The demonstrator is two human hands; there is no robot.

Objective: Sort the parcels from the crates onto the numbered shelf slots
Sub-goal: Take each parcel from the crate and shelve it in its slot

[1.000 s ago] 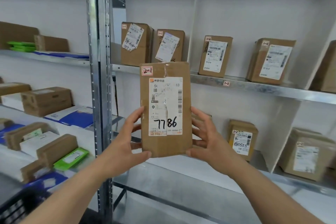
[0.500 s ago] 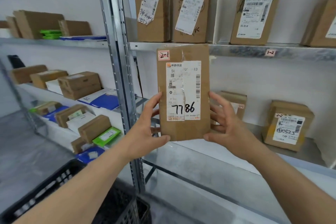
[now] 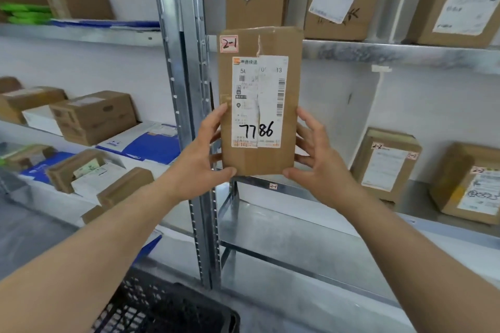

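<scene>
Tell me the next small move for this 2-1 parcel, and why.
Probably lower the parcel and set it on the shelf just below: its corner sticker reads 2-1, matching the tag on that shelf's edge. The left hand and right hand hold it upright above that slot.

held parcel (image 3: pixel 259 105): brown cardboard, matt; tape strip down mid, slight sheen
shipping label (image 3: pixel 258 101): white paper, torn, creased
upright post (image 3: pixel 186 89): galvanised metal, mottled, semi-gloss
shelf 2-1 (image 3: pixel 297 227): same metal, dull grey
crate (image 3: pixel 162 308): black plastic lattice
blue mailers (image 3: pixel 146 143): smooth, look plastic
</scene>
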